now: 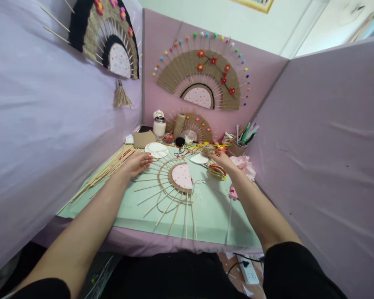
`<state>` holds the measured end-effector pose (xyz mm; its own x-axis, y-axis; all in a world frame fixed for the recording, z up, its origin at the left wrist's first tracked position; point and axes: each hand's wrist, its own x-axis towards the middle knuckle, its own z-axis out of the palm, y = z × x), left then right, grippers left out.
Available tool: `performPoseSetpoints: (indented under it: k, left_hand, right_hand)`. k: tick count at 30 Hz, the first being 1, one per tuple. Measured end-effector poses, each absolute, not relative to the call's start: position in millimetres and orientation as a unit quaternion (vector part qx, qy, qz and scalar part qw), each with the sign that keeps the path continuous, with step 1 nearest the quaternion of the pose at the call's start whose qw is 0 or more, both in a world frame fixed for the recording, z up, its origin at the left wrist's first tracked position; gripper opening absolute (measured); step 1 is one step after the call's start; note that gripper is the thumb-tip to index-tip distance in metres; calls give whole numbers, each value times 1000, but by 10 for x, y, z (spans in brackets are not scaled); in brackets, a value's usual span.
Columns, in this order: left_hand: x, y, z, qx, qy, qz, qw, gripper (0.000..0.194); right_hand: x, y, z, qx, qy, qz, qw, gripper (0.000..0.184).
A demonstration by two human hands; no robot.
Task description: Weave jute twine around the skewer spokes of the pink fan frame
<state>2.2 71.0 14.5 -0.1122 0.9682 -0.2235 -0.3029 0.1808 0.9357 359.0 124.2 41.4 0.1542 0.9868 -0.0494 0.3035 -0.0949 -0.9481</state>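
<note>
A half-made fan (176, 181) lies on the green mat (205, 216): a pink dotted half-disc ringed with twine, thin wooden sticks radiating from it. My left hand (138, 163) rests flat on the sticks at the fan's left side, fingers stretched out. My right hand (222, 159) reaches to the back of the mat with its fingers closed by a ball of jute twine (208, 150); a twine strand runs from there toward the fan. What the fingers grip is too small to see clearly.
A bundle of long sticks (107, 170) lies along the left wall. Coloured rings (217, 171), pink cloth (243, 164), a cup of tools (237, 146), a white bottle (159, 123), white card half-discs (156, 149) and finished fans (201, 81) crowd the back. Purple partition walls enclose three sides.
</note>
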Motion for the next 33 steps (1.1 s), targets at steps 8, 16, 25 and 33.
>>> performPoseSetpoints:
  k: [8,16,25,33]
  left_hand:
    - [79,694,25,394,539,528,526,27]
    - [192,602,-86,528,515,440,512,45]
    - [206,510,85,470,401,519,591,33]
    - [-30,526,279,315,302,716,545,14]
  right_hand:
    - [2950,864,142,-636,-656,314,259,23]
    - [2628,1057,-13,-684,-618,310,231,51]
    - [2777,988,216,-577,-521,531,337,16]
    - [3120,908,566,-488,-434,570,499,10]
